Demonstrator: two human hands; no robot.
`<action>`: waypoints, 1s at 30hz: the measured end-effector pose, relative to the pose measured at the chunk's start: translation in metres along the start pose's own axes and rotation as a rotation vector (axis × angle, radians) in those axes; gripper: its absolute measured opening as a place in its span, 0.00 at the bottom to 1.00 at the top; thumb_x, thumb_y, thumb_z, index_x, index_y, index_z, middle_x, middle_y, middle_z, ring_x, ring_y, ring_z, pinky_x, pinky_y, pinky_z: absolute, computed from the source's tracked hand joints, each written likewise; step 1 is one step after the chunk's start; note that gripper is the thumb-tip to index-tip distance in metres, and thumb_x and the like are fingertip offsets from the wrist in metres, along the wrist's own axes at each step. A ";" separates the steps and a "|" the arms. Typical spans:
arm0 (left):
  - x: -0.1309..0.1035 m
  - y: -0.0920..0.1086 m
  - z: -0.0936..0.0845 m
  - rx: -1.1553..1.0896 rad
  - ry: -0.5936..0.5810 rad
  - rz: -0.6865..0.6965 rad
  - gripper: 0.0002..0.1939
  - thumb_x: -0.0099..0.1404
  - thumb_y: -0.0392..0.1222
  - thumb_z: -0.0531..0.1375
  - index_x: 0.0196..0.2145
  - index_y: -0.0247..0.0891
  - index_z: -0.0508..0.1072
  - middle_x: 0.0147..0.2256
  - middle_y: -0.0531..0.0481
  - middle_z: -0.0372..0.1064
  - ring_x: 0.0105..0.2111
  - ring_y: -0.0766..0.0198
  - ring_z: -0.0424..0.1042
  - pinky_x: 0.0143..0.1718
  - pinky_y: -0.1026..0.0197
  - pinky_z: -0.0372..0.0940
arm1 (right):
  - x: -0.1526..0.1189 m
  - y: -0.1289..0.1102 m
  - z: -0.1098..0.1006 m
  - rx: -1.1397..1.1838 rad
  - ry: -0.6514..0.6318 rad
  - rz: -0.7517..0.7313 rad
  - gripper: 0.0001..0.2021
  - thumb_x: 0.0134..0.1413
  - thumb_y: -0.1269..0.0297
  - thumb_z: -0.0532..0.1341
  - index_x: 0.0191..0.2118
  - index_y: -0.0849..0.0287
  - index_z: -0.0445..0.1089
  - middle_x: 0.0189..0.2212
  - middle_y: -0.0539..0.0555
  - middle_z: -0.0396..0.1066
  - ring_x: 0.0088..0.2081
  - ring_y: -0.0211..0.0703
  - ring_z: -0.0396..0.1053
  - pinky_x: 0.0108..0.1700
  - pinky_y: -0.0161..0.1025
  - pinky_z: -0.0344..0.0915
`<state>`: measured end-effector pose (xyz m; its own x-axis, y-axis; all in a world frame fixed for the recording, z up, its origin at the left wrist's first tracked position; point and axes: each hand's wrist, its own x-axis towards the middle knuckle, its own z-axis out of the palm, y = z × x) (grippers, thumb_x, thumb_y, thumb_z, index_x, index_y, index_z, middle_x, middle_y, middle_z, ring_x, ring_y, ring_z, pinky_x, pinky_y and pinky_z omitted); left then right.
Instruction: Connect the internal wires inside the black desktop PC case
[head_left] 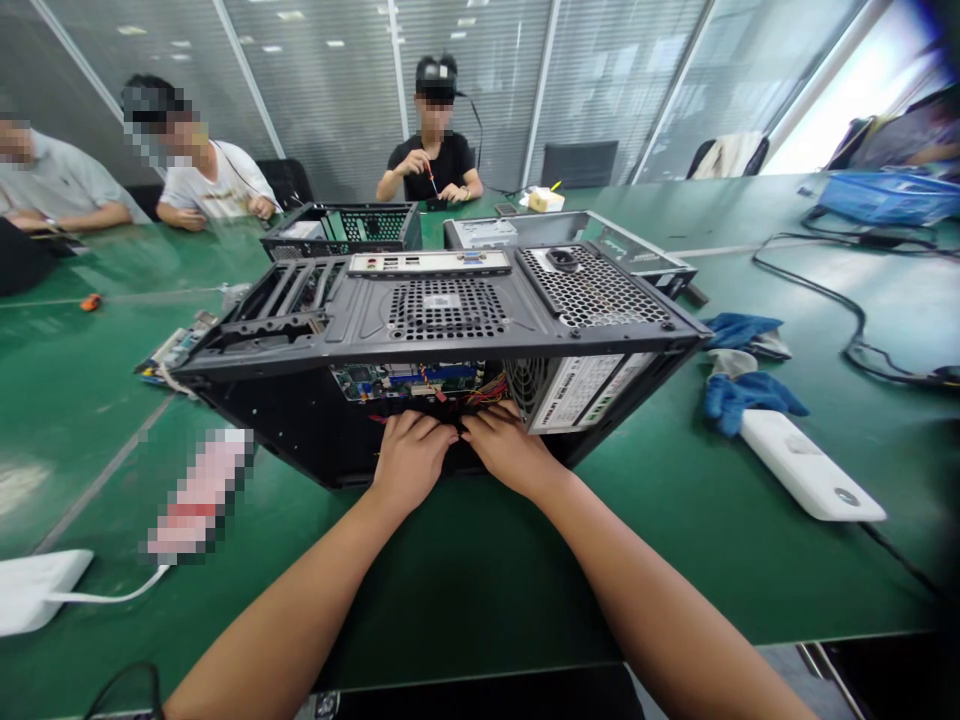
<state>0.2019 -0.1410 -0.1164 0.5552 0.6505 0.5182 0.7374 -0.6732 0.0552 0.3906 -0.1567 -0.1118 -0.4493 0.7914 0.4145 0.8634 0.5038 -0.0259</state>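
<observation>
A black computer case (352, 337) lies in front of me, its rear panel facing up and its open side toward me. Inside are a motherboard (367, 381), a power supply (589, 392) with a white label, and coloured cables (489, 388). My left hand (412, 452) reaches into the open side below the motherboard, fingers bent and closed. Right beside it, my right hand (504, 445) is also closed, below the cables and left of the power supply. The fingertips of both hands meet in the dark interior, so what they hold is hidden.
Two more open cases (367, 228) (637, 240) stand behind mine. Blue gloves (739, 375) and a white power bank (810, 465) lie to the right, a circuit board (169, 352) and a blurred-out phone-like object (199, 495) to the left. People sit across the table (660, 560).
</observation>
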 end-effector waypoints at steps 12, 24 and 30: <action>0.002 0.001 -0.001 -0.006 -0.039 -0.019 0.09 0.71 0.41 0.56 0.37 0.43 0.77 0.32 0.49 0.74 0.40 0.54 0.65 0.39 0.53 0.56 | 0.001 0.003 0.005 0.003 -0.007 -0.032 0.09 0.64 0.68 0.60 0.31 0.58 0.72 0.28 0.51 0.72 0.37 0.45 0.66 0.47 0.43 0.56; 0.003 0.000 -0.002 -0.047 -0.054 -0.019 0.10 0.71 0.41 0.55 0.37 0.41 0.76 0.31 0.49 0.73 0.37 0.56 0.65 0.37 0.54 0.57 | 0.001 0.005 0.005 0.032 0.032 -0.053 0.09 0.63 0.68 0.60 0.30 0.58 0.72 0.27 0.51 0.71 0.36 0.44 0.66 0.46 0.42 0.56; -0.001 0.000 0.000 -0.013 -0.008 0.014 0.11 0.72 0.43 0.54 0.42 0.40 0.75 0.33 0.47 0.73 0.37 0.56 0.66 0.38 0.55 0.57 | 0.001 0.005 0.003 0.049 -0.002 -0.034 0.09 0.63 0.69 0.60 0.31 0.59 0.72 0.28 0.51 0.72 0.37 0.44 0.66 0.46 0.42 0.56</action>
<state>0.2017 -0.1415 -0.1168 0.5684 0.6443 0.5118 0.7248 -0.6864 0.0592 0.3938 -0.1525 -0.1143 -0.4785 0.7743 0.4141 0.8354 0.5467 -0.0568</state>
